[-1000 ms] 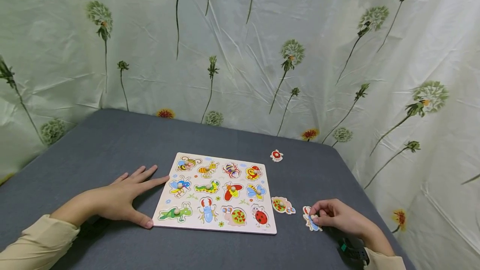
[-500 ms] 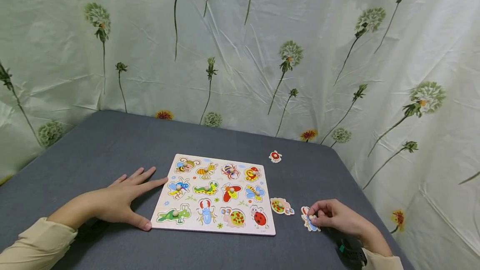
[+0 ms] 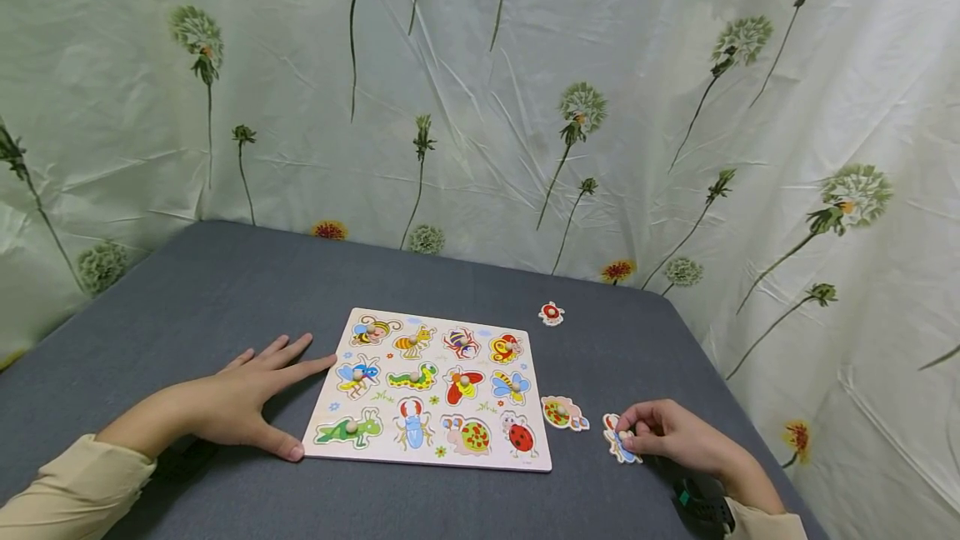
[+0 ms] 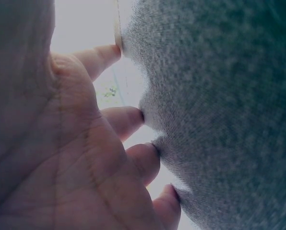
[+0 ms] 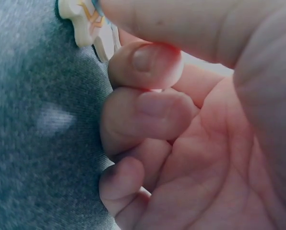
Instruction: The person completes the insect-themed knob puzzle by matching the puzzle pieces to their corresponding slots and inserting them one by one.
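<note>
My left hand (image 3: 247,402) lies on the cloth with its fingers spread. Its thumb and index fingertips are at the left edge of a wooden peg puzzle board (image 3: 390,452) printed with insects; in the left wrist view the fingertips (image 4: 136,115) rest on the cloth. At the right, my right hand (image 3: 682,438) pinches the knob of a blue beetle puzzle piece (image 3: 619,450), which lies low at the cloth. The right wrist view shows part of this beetle piece (image 5: 84,26) beyond the thumb, with the other fingers curled. Between board and right hand lies a snail piece (image 3: 564,412).
A ladybug piece (image 3: 551,313) lies past the board's far right corner. Several knobbed insect pieces, such as a caterpillar (image 3: 412,377), sit in the board. Grey cloth (image 3: 285,273) covers the table, and a flowered curtain (image 3: 480,190) hangs behind it.
</note>
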Action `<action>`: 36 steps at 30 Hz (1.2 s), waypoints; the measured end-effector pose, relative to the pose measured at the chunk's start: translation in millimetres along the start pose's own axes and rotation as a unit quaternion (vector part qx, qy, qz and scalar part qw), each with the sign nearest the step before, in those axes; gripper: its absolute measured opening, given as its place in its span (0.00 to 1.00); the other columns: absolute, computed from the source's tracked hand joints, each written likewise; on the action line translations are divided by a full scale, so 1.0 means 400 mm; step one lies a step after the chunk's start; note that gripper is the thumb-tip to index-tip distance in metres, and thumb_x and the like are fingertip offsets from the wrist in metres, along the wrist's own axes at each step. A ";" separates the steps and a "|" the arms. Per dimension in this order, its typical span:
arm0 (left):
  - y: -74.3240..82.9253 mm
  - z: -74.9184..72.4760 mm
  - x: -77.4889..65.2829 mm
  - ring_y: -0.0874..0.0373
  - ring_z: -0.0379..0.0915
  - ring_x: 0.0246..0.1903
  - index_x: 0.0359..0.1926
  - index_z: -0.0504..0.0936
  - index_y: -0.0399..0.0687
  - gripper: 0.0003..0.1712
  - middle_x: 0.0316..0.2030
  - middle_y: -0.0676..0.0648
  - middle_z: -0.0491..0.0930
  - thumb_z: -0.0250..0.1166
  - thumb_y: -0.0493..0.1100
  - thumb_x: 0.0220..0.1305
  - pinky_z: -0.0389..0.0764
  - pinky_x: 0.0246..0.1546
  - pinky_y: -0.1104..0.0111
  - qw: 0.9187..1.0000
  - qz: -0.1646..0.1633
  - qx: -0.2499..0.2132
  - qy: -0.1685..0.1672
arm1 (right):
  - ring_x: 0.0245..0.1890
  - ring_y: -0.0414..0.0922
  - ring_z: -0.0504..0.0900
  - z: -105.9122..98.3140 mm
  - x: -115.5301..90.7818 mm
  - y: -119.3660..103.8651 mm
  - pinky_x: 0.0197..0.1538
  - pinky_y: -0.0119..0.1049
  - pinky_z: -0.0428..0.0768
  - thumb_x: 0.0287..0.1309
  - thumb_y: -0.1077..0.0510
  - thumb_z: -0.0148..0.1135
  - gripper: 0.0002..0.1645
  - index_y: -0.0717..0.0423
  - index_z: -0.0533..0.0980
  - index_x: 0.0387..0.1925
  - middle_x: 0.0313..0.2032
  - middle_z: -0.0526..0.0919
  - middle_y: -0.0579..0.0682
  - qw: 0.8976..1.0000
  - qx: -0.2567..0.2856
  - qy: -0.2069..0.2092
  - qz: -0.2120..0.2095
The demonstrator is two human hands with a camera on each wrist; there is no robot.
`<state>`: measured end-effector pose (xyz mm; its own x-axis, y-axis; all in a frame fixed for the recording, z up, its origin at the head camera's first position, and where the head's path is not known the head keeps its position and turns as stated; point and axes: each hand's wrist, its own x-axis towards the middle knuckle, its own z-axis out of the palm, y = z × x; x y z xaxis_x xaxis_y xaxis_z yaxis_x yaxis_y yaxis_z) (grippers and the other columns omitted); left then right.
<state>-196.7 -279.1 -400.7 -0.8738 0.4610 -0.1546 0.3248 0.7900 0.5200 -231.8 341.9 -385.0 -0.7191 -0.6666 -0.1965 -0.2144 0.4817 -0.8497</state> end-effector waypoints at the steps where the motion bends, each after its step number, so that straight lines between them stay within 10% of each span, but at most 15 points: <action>1: -0.001 0.000 0.000 0.15 0.31 0.80 0.85 0.59 0.60 0.67 0.85 0.26 0.43 0.81 0.72 0.50 0.36 0.69 0.18 1.000 0.000 -0.001 0.000 | 0.25 0.27 0.68 0.000 0.000 0.000 0.25 0.33 0.62 0.77 0.65 0.59 0.13 0.75 0.78 0.49 0.26 0.72 0.36 1.000 -0.001 0.000 -0.004; 36: 0.001 -0.002 0.000 0.15 0.32 0.80 0.86 0.59 0.59 0.68 0.85 0.26 0.42 0.80 0.72 0.50 0.37 0.69 0.17 1.000 0.004 0.006 -0.003 | 0.23 0.28 0.67 0.024 0.059 -0.051 0.26 0.32 0.67 0.75 0.61 0.64 0.11 0.68 0.79 0.48 0.24 0.70 0.38 0.995 -0.058 0.086 -0.008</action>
<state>-196.8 -279.2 -399.7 -0.8694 0.4692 -0.1551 0.3359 0.7912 0.5110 -238.0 311.1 -377.0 -0.8153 -0.5724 -0.0881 -0.2941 0.5403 -0.7884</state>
